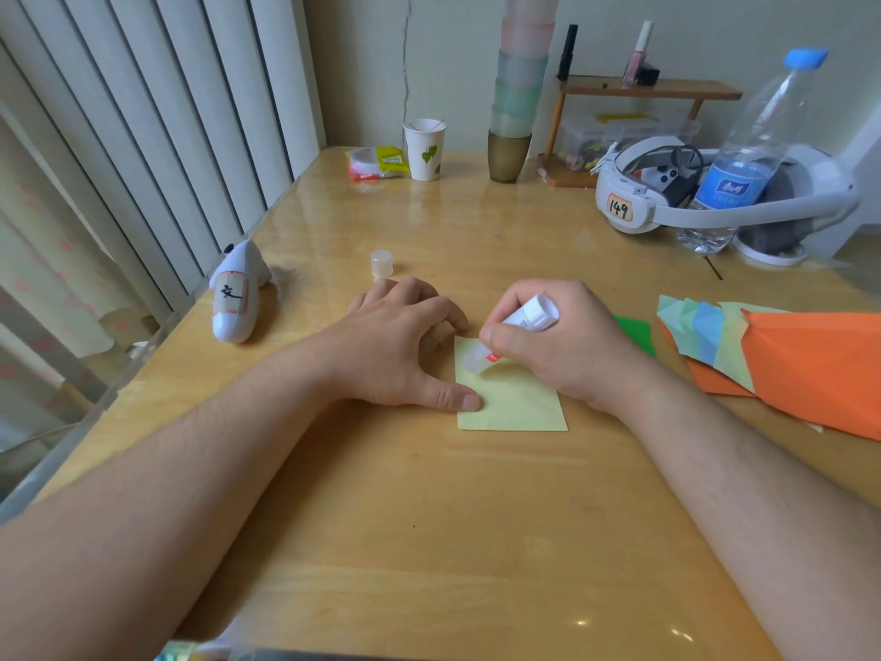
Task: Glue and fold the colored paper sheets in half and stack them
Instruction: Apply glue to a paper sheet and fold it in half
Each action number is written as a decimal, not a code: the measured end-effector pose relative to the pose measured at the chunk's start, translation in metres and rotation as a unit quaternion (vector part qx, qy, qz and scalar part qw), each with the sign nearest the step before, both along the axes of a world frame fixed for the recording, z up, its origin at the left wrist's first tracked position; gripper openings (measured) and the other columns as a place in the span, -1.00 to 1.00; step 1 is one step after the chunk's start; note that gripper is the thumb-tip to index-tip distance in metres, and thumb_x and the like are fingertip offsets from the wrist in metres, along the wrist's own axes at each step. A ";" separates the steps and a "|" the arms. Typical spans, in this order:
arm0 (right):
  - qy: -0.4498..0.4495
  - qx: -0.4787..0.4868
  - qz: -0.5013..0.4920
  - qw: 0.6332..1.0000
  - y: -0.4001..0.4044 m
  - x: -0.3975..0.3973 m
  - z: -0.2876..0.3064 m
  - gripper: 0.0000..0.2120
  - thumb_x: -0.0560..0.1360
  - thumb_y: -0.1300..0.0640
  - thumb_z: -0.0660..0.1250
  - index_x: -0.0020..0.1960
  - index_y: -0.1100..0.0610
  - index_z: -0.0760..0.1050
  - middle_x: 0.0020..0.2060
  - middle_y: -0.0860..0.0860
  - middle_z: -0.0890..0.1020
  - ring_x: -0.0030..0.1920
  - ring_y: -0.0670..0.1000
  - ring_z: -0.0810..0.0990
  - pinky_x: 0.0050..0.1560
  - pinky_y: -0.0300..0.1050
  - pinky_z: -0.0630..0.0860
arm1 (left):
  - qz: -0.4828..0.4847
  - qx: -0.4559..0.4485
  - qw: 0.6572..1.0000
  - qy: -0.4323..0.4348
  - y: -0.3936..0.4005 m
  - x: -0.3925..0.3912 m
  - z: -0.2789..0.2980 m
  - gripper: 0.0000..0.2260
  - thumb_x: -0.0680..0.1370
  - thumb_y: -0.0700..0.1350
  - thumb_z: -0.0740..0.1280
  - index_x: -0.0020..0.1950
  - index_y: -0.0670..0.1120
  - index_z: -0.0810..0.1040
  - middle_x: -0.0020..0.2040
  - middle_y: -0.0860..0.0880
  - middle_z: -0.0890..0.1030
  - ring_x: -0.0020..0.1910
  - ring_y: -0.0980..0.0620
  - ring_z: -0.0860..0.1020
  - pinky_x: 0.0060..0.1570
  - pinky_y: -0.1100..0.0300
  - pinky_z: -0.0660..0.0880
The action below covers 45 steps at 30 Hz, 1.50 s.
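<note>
From my head camera I look down on the wooden table [429, 493]. A pale yellow paper sheet [519, 403] lies flat on it, just in front of me and a little to my right. My left hand [405, 341] rests on the sheet's left side: the thumb [457, 398] lies flat on the near left edge, and the fingers are spread and only slightly bent, their tips down near the sheet's far left corner, so the hand is holding nothing, only pressing. My right hand [558, 345] comes in over the sheet's far right part, fingers curled tight round a glue stick [515, 333]. The stick is tilted, its white base up and to the right, its clear tip down and to the left on the yellow paper near the far edge, between my two hands.

The glue stick's clear cap [382, 263] stands upright on the table just beyond my left fingers, apart from them. To my right, past my right wrist, a fanned stack of colored sheets [743, 345] lies with an orange sheet [820, 369] on top; a green sheet [636, 333] shows just behind my right hand. Farther back stand a paper cup [425, 150], a water bottle [748, 155] and a white headset [667, 198]; a white controller [237, 293] lies to the left.
</note>
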State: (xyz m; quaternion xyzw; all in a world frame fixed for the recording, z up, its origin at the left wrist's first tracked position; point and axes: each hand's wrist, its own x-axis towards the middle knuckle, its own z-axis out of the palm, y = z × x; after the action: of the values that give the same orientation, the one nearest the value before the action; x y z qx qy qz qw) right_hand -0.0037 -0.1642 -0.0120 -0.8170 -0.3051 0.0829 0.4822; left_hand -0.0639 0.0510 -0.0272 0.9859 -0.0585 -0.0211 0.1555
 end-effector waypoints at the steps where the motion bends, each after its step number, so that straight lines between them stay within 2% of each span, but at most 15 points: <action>1: -0.003 -0.006 0.000 1.000 0.001 -0.001 0.000 -0.83 0.35 -0.09 0.45 -0.20 0.00 0.63 -0.28 0.02 0.73 -0.20 0.17 0.63 -0.15 0.11 0.58 | 0.001 -0.001 1.000 0.000 0.000 0.000 0.000 -0.20 0.17 0.66 0.29 0.34 0.38 0.35 0.31 0.17 0.30 0.40 0.03 0.20 0.49 -0.07 0.22; 4: -0.008 -0.024 -0.001 1.000 0.003 -0.002 0.001 -0.76 0.30 -0.16 0.44 -0.18 -0.02 0.65 -0.25 0.04 0.73 -0.11 0.21 0.66 -0.04 0.22 0.62 | 0.000 -0.002 1.000 -0.003 0.000 0.000 -0.001 -0.21 0.18 0.65 0.31 0.34 0.37 0.35 0.31 0.17 0.30 0.40 0.02 0.20 0.49 -0.08 0.21; 8: -0.001 -0.032 -0.004 0.999 0.006 -0.003 0.000 -0.73 0.26 -0.19 0.44 -0.17 -0.03 0.66 -0.23 0.02 0.74 -0.11 0.14 0.68 -0.02 0.21 0.64 | -0.001 -0.001 1.000 -0.002 0.000 0.000 0.000 -0.21 0.18 0.64 0.31 0.34 0.38 0.35 0.32 0.16 0.30 0.40 0.02 0.20 0.48 -0.06 0.21; 11: 0.004 -0.038 -0.003 0.999 0.005 -0.002 -0.001 -0.78 0.29 -0.14 0.47 -0.17 -0.03 0.66 -0.23 0.02 0.73 -0.15 0.10 0.67 -0.08 0.12 0.62 | -0.002 0.000 1.000 0.001 0.001 -0.001 0.000 -0.21 0.19 0.64 0.31 0.35 0.38 0.34 0.32 0.17 0.29 0.41 0.02 0.19 0.47 -0.04 0.22; 14: 0.007 -0.043 0.007 0.999 0.000 0.000 0.000 -0.90 0.39 -0.02 0.52 -0.18 -0.02 0.66 -0.27 -0.01 0.72 -0.28 -0.07 0.56 -0.19 -0.05 0.51 | 0.000 -0.003 1.000 0.000 0.000 -0.001 0.000 -0.21 0.17 0.65 0.30 0.34 0.39 0.35 0.32 0.17 0.29 0.41 0.02 0.19 0.48 -0.04 0.21; 16: 0.006 -0.054 0.008 0.998 -0.007 0.003 0.003 -0.92 0.41 0.03 0.53 -0.20 -0.01 0.65 -0.30 -0.03 0.70 -0.30 -0.11 0.52 -0.22 -0.10 0.45 | -0.001 -0.005 1.000 0.001 0.000 -0.001 0.000 -0.20 0.17 0.66 0.28 0.34 0.38 0.36 0.32 0.17 0.29 0.41 0.03 0.19 0.48 -0.04 0.21; 20: 0.006 -0.087 0.001 0.996 -0.026 0.009 0.011 -0.91 0.44 0.10 0.52 -0.23 0.03 0.64 -0.31 0.05 0.66 -0.35 -0.11 0.43 -0.27 -0.12 0.36 | -0.005 -0.001 1.000 0.004 0.001 -0.001 0.001 -0.19 0.18 0.66 0.28 0.37 0.37 0.36 0.32 0.17 0.28 0.42 0.02 0.18 0.49 -0.05 0.20; 23: 0.003 -0.097 0.001 0.995 -0.035 0.015 0.013 -0.90 0.44 0.13 0.51 -0.24 0.03 0.64 -0.26 0.12 0.67 -0.32 -0.05 0.46 -0.23 -0.08 0.38 | -0.005 0.000 1.000 0.003 0.001 -0.002 0.002 -0.18 0.19 0.65 0.28 0.38 0.36 0.36 0.33 0.17 0.28 0.42 0.02 0.18 0.49 -0.04 0.20; 26: -0.002 -0.101 -0.001 0.995 -0.040 0.020 0.013 -0.89 0.44 0.15 0.51 -0.24 0.05 0.63 -0.27 0.09 0.68 -0.30 -0.04 0.50 -0.21 -0.07 0.42 | -0.008 0.000 1.000 0.005 0.002 -0.002 0.002 -0.17 0.19 0.65 0.29 0.39 0.35 0.36 0.34 0.17 0.28 0.42 0.03 0.18 0.47 -0.01 0.20; 30: -0.001 -0.105 -0.009 0.994 -0.042 0.022 0.013 -0.88 0.43 0.17 0.50 -0.27 0.07 0.61 -0.40 -0.08 0.60 -0.35 -0.09 0.45 -0.26 -0.12 0.39 | -0.009 0.001 1.000 0.002 0.001 -0.002 0.001 -0.20 0.23 0.62 0.35 0.40 0.35 0.36 0.35 0.18 0.28 0.42 0.03 0.18 0.46 0.01 0.18; 34: -0.004 -0.102 -0.010 0.995 -0.043 0.023 0.014 -0.88 0.40 0.13 0.49 -0.27 0.09 0.59 -0.38 0.02 0.60 -0.34 -0.06 0.43 -0.24 -0.08 0.37 | -0.011 0.002 1.000 0.004 0.002 -0.002 0.001 -0.20 0.25 0.61 0.36 0.41 0.35 0.35 0.36 0.17 0.27 0.44 0.03 0.17 0.48 -0.01 0.20; 39: -0.009 -0.102 -0.007 0.995 -0.043 0.023 0.012 -0.87 0.42 0.14 0.48 -0.28 0.09 0.58 -0.37 0.04 0.60 -0.34 -0.04 0.43 -0.22 -0.04 0.37 | -0.012 0.004 1.000 0.012 0.001 -0.004 0.003 -0.20 0.25 0.60 0.36 0.42 0.35 0.34 0.36 0.17 0.26 0.45 0.02 0.15 0.48 0.00 0.18; 42: -0.008 -0.055 -0.007 0.998 -0.043 0.023 0.014 -0.87 0.35 0.08 0.45 -0.28 0.13 0.57 -0.33 0.16 0.60 -0.33 -0.04 0.42 -0.22 -0.05 0.35 | -0.012 0.006 1.000 0.014 0.001 -0.004 0.003 -0.19 0.24 0.62 0.35 0.42 0.36 0.33 0.37 0.17 0.26 0.45 0.02 0.15 0.48 -0.02 0.19; 43: -0.007 -0.027 -0.014 1.000 -0.044 0.024 0.015 -0.84 0.33 0.07 0.43 -0.28 0.16 0.55 -0.36 0.16 0.56 -0.33 -0.04 0.40 -0.23 -0.06 0.32 | -0.013 0.006 1.000 0.016 0.002 -0.004 0.004 -0.18 0.22 0.63 0.34 0.42 0.36 0.33 0.37 0.17 0.26 0.45 0.02 0.15 0.48 -0.03 0.19; 45: -0.003 0.024 -0.024 0.999 -0.044 0.025 0.016 -0.81 0.33 0.08 0.42 -0.27 0.21 0.53 -0.42 0.02 0.48 -0.34 -0.06 0.36 -0.26 -0.09 0.28 | -0.012 0.007 1.000 0.019 0.002 -0.004 0.004 -0.17 0.21 0.64 0.32 0.42 0.36 0.33 0.37 0.17 0.25 0.45 0.01 0.15 0.49 -0.03 0.19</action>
State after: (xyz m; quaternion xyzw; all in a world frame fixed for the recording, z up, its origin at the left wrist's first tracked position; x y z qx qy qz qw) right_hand 0.0216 -0.2081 0.0039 -0.8126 -0.2886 0.0618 0.5026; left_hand -0.0679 0.0526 -0.0232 0.9856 -0.0672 -0.0424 0.1494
